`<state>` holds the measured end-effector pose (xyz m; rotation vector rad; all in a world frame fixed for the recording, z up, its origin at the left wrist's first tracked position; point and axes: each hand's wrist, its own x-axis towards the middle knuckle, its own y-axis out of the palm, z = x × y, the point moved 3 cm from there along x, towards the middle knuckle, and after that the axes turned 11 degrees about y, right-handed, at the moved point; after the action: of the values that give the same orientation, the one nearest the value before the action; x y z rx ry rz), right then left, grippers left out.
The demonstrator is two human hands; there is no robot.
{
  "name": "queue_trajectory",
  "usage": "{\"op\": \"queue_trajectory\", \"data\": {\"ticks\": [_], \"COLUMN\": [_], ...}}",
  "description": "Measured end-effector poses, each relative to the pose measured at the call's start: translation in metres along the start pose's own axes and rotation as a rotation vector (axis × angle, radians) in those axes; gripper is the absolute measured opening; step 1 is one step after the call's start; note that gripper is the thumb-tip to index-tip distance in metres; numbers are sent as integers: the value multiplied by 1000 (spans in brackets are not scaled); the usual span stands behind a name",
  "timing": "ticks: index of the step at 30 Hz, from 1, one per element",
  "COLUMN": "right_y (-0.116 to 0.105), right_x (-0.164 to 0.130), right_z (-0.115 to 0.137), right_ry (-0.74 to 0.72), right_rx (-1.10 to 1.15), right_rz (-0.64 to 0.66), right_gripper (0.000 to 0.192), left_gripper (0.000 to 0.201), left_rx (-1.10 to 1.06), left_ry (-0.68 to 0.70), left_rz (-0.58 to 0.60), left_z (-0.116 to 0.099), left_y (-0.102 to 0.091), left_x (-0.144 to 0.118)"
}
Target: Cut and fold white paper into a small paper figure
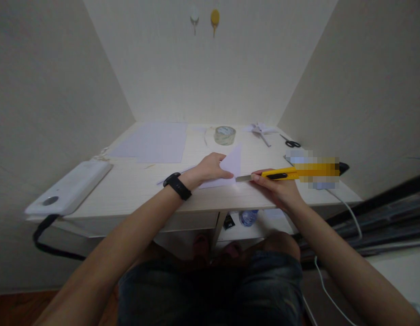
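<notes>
Knees and denim shorts fill the bottom of the shot, then your forearms run up to the surface point(135, 181). Your left hand point(210, 168) lies flat on the paper point(230, 167), fingers together and pressing it down near the front edge, with a black band point(177, 185) on that wrist. Your right hand point(279, 188) has its fingers clamped round the yellow knife point(281, 173), blade out and its tip right at the paper's right edge.

Paper like that looks thin, light and floppy, so I'd guess it slides and buckles if it isn't pinned close to the cut line; hold it flat with spread fingertips, well off the blade's path. Knife body looks stiff and grippy enough, best held mid-handle like you have it.

Further back: a big sheet point(152, 141) on the left, a tape roll point(225, 135) in the middle, scissors point(291, 143) to the right, and a white box point(69, 188) at the left corner.
</notes>
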<state>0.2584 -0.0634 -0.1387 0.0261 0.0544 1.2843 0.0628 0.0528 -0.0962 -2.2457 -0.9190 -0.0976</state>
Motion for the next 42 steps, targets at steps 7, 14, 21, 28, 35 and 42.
{"op": "queue_trajectory", "data": {"ticks": [7,14,21,28,35,42], "right_y": [8,9,10,10,5,11], "right_x": [-5,-6,-7,-7,-7,-3], "right_z": [11,14,17,14,17,18], "right_ry": [30,33,15,8,-7,168], "right_rx": [191,226,270,236,282,380], "right_rz": [-48,-77,-85,-65,-41,137], "right_gripper": [31,33,32,32,30,35], "left_gripper": [33,34,32,28,30,29], "left_rx": [-173,-277,-391,-306,-390,-386], "left_ry": [-54,-77,-86,-65,-79,11], "left_rz": [-7,-21,25,25,29,37], "left_z": [-1,-1,-3,-6,-8,-6], "left_y": [2,4,3,2,1,5], "left_x": [-2,-4,-6,-6,-8,-6]}}
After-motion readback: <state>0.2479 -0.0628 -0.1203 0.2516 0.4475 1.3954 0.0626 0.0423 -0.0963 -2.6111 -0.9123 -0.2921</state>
